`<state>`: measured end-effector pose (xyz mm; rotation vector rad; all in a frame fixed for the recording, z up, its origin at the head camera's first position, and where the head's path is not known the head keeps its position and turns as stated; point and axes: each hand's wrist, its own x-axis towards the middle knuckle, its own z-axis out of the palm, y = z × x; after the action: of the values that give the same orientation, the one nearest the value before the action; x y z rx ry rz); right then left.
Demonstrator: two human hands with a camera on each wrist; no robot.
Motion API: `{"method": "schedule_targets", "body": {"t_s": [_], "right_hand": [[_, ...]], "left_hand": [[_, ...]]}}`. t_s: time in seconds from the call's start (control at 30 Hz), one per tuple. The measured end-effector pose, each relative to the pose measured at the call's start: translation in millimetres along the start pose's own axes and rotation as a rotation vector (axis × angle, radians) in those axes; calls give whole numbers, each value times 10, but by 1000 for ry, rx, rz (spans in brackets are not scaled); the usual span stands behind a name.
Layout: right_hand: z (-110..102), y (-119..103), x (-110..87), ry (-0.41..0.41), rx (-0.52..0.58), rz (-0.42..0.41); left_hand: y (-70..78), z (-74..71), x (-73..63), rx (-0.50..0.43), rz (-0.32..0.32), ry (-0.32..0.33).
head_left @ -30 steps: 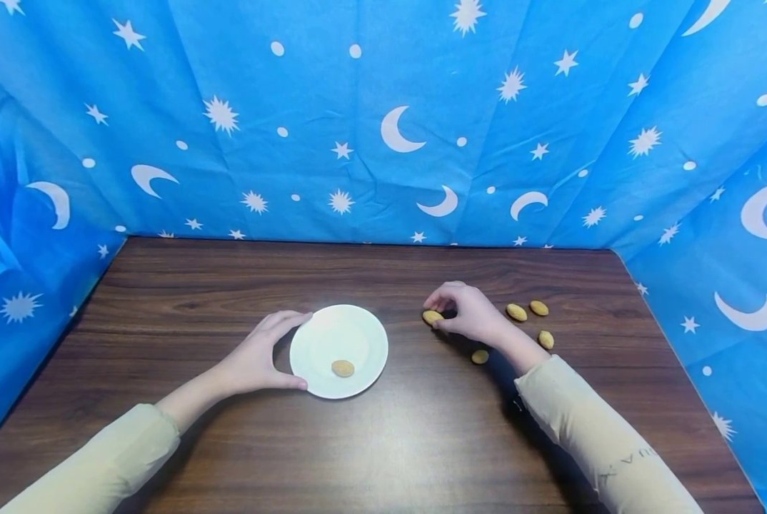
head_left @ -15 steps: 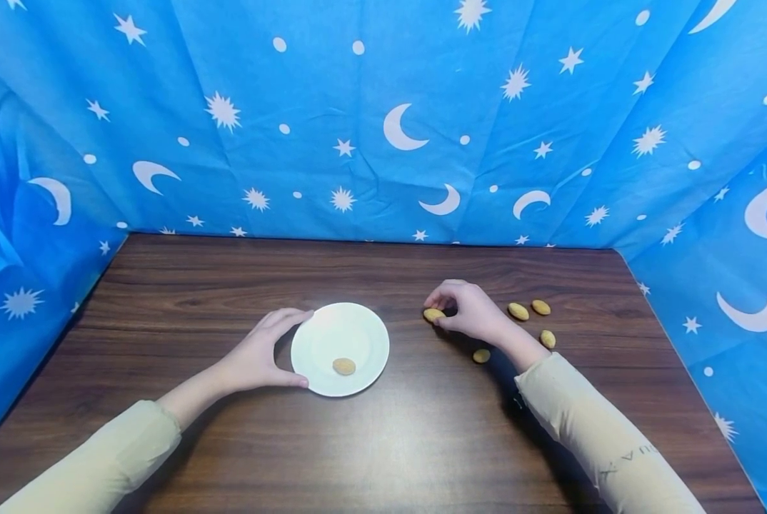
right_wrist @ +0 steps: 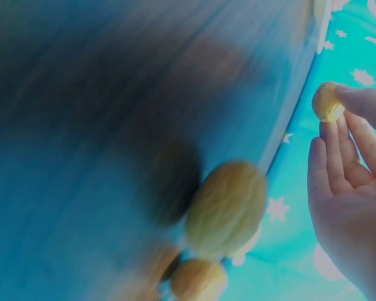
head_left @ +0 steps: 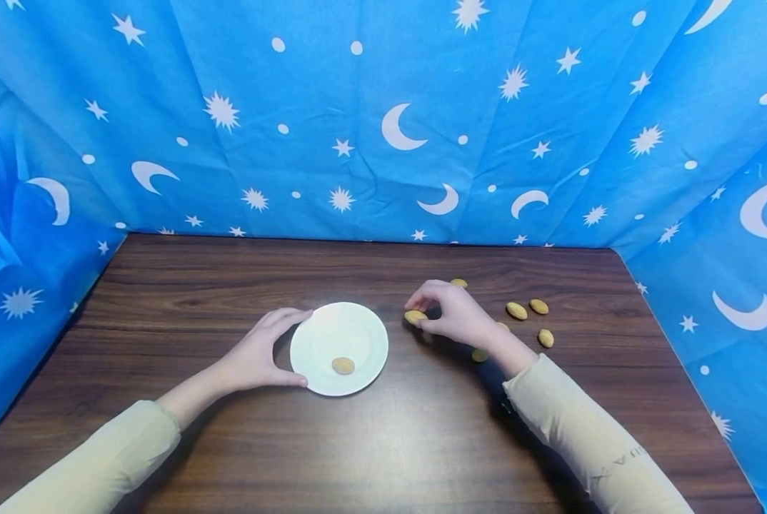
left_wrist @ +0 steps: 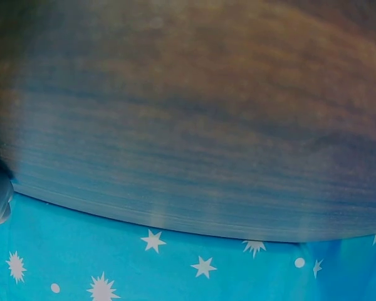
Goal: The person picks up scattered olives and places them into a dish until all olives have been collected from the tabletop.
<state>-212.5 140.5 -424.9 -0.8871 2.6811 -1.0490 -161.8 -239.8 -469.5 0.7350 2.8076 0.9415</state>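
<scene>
The white plate [head_left: 366, 334] is touched at its rim by the left hand [head_left: 258, 358], spread wide; a tan almond-shaped piece [head_left: 413, 318] is being pinched by the right hand [head_left: 458, 316]!

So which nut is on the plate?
The lone nut on the white plate, toward its near edge; the right hand pinches another nut, and the others lie on the table.
</scene>
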Motion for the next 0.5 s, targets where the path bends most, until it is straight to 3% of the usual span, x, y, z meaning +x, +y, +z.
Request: {"method": "schedule_targets", "body": {"t_s": [0.5], "right_hand": [[310,-380,192,-59,41,-81]], "left_hand": [[9,2,-4,9,-7,1]]}}
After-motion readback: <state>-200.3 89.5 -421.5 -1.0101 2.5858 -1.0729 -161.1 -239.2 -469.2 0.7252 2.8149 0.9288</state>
